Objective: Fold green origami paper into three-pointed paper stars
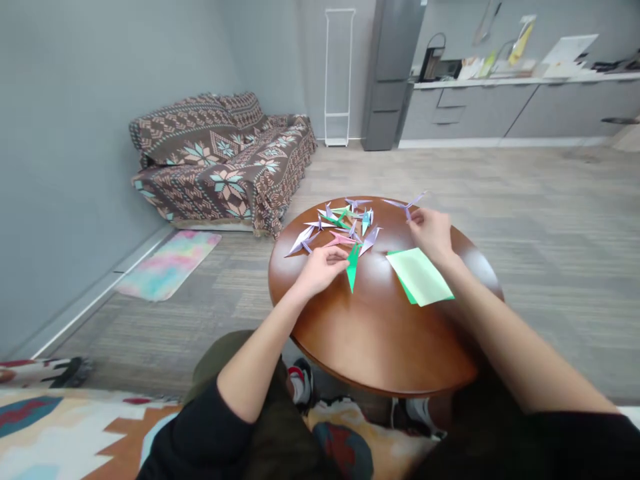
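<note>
Sitting nearest on the round table (380, 347), at 2 o'clock from its middle, a stack of green paper sheets (420, 277) lies unfolded, while about a dozen finished cranes (345, 223) are heaped at 12 o'clock. The left hand (323, 269) pinches a green crane (353, 265) with curled fingers. Farther off, the right hand (431, 231) touches a lilac crane (407, 203), though its fingers are too blurred to judge.

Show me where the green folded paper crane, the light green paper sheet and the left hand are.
green folded paper crane (353, 268), head view, on its long pointed body.
light green paper sheet (420, 277), head view, on the middle of the sheet.
left hand (323, 267), head view, on the back of the hand.
</note>
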The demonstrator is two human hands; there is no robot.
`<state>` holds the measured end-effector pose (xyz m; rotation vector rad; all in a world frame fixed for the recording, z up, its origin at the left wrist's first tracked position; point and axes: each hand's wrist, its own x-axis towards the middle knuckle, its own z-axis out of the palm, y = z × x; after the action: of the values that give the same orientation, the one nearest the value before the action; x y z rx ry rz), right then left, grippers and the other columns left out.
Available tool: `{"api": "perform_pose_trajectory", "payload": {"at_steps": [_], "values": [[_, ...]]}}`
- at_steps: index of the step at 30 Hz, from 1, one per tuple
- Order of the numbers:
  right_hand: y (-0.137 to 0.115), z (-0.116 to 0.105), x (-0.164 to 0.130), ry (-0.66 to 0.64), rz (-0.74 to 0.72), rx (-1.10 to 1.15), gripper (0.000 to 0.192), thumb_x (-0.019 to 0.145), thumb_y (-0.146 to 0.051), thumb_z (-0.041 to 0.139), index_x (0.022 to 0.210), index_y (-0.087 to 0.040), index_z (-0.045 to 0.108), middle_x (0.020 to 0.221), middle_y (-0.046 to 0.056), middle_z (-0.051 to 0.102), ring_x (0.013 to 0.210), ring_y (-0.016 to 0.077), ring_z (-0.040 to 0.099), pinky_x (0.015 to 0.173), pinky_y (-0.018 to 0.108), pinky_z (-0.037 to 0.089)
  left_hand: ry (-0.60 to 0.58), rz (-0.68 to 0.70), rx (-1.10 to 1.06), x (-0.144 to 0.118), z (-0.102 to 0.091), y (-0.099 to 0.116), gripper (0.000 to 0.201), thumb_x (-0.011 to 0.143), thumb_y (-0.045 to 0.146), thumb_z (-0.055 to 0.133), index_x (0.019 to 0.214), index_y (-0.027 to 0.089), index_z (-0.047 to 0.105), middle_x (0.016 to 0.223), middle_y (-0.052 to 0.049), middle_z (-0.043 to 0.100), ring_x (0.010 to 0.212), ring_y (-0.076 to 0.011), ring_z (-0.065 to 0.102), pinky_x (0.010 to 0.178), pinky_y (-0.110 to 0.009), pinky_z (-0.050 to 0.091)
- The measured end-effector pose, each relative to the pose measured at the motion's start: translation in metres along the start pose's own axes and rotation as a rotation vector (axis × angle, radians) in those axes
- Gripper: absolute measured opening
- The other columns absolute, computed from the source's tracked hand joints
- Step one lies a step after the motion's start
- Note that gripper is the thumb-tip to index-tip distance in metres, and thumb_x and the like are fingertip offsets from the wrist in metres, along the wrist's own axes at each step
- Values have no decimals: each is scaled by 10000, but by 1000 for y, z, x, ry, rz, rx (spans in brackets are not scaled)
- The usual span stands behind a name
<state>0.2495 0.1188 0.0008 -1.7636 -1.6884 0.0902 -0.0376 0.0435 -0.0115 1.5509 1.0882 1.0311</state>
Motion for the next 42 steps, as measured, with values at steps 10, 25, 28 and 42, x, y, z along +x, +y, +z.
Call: {"api": "perform_pose_trajectory", "payload": {"at_steps": [10,25,28,42], "values": [[-17,19,-3,-282,79,-370,316,959,-199,533,1110,-104,793,1107,262,772,1076,391,743,887,440,540,71,-16,341,8,-19,-14,73,812,157,762,854,160,821,918,-79,846,867,-255,794,890,-363,609],[-24,-14,-103,-403,-6,-539,384,1028,-413,510,1150,-104,702,1097,244,772,1012,394,756,760,390,518,260,41,756,32,-21,-27,225,863,118,681,967,221,853,1021,-75,849,952,-293,772,996,-387,561],[-24,-15,-101,-403,-15,-548,324,1027,-307,489,1110,-90,715,1094,256,768,987,384,759,760,390,513,323,48,799,28,-24,-25,265,845,90,651,1014,207,818,1035,-75,830,966,-269,761,979,-355,562],[-5,-23,-97,-421,-29,-499,399,1032,-480,514,1117,-137,698,1140,216,771,1033,354,748,749,359,495,-74,250,944,-24,8,-14,225,912,177,649,1119,181,738,1296,-147,747,1269,-326,664,1142,-489,501]]}}
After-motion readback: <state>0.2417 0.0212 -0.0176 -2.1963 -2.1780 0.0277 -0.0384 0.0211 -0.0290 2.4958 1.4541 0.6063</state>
